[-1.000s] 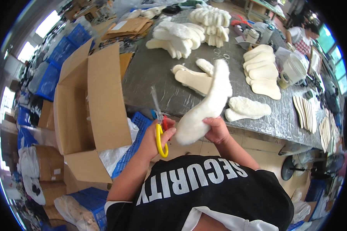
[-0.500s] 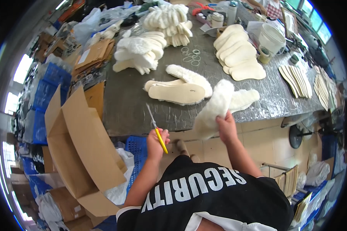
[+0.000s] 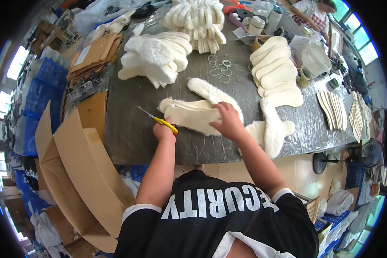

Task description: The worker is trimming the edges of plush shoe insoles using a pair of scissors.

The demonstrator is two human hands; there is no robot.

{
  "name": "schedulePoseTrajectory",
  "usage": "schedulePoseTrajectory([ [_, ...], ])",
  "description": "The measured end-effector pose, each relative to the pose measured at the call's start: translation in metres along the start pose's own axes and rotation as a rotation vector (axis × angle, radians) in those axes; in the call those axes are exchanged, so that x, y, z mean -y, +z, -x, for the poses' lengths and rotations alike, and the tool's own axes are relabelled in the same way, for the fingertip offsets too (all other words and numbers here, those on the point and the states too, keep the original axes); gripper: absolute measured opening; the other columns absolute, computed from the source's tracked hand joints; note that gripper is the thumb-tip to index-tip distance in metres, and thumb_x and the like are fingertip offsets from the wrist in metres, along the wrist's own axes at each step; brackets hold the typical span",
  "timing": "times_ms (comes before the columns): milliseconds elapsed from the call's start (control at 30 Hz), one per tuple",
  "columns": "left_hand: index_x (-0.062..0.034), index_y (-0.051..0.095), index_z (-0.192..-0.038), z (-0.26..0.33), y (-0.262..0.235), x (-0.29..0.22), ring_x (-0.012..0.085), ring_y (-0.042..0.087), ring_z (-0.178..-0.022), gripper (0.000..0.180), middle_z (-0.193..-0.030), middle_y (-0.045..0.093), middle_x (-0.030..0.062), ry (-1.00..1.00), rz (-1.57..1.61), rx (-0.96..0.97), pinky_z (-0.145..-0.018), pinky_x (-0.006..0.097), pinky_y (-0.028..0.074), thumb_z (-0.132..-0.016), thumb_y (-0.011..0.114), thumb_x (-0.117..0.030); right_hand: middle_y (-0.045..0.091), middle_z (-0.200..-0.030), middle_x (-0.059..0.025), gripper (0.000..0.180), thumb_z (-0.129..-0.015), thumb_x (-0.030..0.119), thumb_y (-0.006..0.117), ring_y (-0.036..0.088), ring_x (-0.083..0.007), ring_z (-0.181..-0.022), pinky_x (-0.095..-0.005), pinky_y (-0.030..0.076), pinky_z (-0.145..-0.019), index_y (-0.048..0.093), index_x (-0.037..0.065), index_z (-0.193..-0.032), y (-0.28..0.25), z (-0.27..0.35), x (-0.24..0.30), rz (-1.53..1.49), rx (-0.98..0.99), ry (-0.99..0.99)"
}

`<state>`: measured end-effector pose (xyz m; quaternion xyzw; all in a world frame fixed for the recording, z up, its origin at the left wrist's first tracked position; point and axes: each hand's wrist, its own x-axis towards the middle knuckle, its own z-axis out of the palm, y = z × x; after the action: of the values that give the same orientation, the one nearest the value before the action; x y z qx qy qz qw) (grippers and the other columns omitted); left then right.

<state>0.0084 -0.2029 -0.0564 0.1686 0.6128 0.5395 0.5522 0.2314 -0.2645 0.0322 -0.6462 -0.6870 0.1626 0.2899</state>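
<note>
My left hand (image 3: 164, 130) is closed around yellow-handled scissors (image 3: 167, 124), with the blades pointing away to the left. Its fingertips touch the left end of a cream insole (image 3: 191, 120), smooth side up. Across that insole's right end, my right hand (image 3: 228, 122) grips with the thumb at the near edge and fingers at the far edge. Beneath and behind it lie another insole (image 3: 176, 103) and a fluffy white one (image 3: 208, 90) set at a slant. To the right of my right hand, a fleecy insole (image 3: 272, 131) lies crosswise over another fleecy insole (image 3: 256, 131).
Fluffy insole stacks (image 3: 157, 53) stand at the back. Rubber bands (image 3: 220, 69) lie mid-table. Smooth insoles (image 3: 275, 69) overlap at the right, near a white bucket (image 3: 315, 58). An open carton (image 3: 88, 167) stands left of the table. A person (image 3: 311, 13) is at the far right.
My right hand has let go of the fleecy insole, which now lies across the other at the right, and has moved left onto the smooth insole. My left hand brought the scissors up to it.
</note>
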Motion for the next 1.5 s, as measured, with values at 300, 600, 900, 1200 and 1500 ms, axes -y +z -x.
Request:
schedulePoseTrajectory([
  [300, -0.0066, 0.051, -0.093, 0.006, -0.010, -0.040, 0.0164, 0.059, -0.074, 0.034, -0.082, 0.057, 0.0044, -0.017, 0.210, 0.516, -0.064, 0.028, 0.049, -0.066, 0.065, 0.009, 0.053, -0.091, -0.0064, 0.035, -0.065, 0.021, 0.072, 0.049, -0.0253, -0.096, -0.0399, 0.034, -0.087, 0.059, 0.010, -0.095, 0.024, -0.024, 0.018, 0.237, 0.121, -0.025],
  [600, -0.0071, 0.049, -0.089, 0.100, 0.054, -0.111, 0.0123, 0.054, -0.077, 0.040, -0.087, 0.054, 0.0032, 0.323, 0.199, 0.858, -0.065, 0.024, 0.046, -0.060, 0.068, 0.013, 0.054, -0.110, -0.0163, 0.065, -0.082, 0.047, 0.056, 0.055, -0.0254, -0.098, -0.0375, 0.043, -0.086, 0.035, 0.006, -0.127, 0.005, 0.043, 0.055, -1.930, 0.784, 0.436],
  [900, -0.0124, 0.045, -0.090, 0.148, 0.037, -0.120, 0.0167, 0.050, -0.070, 0.037, -0.077, 0.049, 0.0021, 0.275, 0.279, 1.220, -0.058, 0.027, 0.043, -0.066, 0.069, 0.002, 0.063, -0.088, -0.0121, 0.046, -0.081, 0.034, 0.063, 0.062, -0.0161, -0.076, -0.0264, 0.050, -0.067, 0.055, -0.005, -0.104, -0.144, 0.064, 0.003, -1.432, 0.869, -0.234],
  [1200, -0.0027, 0.053, -0.091, 0.199, 0.071, -0.113, 0.0161, 0.060, -0.073, 0.025, -0.080, 0.059, 0.0050, 0.177, 0.060, 1.030, -0.062, 0.026, 0.049, -0.070, 0.066, 0.001, 0.053, -0.110, -0.0099, 0.077, -0.070, 0.032, 0.075, 0.053, -0.0165, -0.097, -0.0304, 0.046, -0.079, 0.037, -0.001, -0.127, -0.076, 0.039, 0.030, -1.643, 0.852, -0.089],
  [1500, -0.0035, 0.051, -0.080, 0.260, 0.025, -0.133, 0.0068, 0.051, -0.054, 0.019, -0.070, 0.056, 0.0040, 0.392, -0.294, 0.621, -0.050, 0.020, 0.040, -0.082, 0.064, -0.017, 0.061, -0.088, -0.0110, 0.028, -0.070, 0.016, 0.071, 0.060, -0.0218, -0.076, -0.0323, 0.049, -0.067, 0.052, 0.005, -0.088, -0.129, 0.062, -0.010, -1.618, 0.413, -0.131],
])
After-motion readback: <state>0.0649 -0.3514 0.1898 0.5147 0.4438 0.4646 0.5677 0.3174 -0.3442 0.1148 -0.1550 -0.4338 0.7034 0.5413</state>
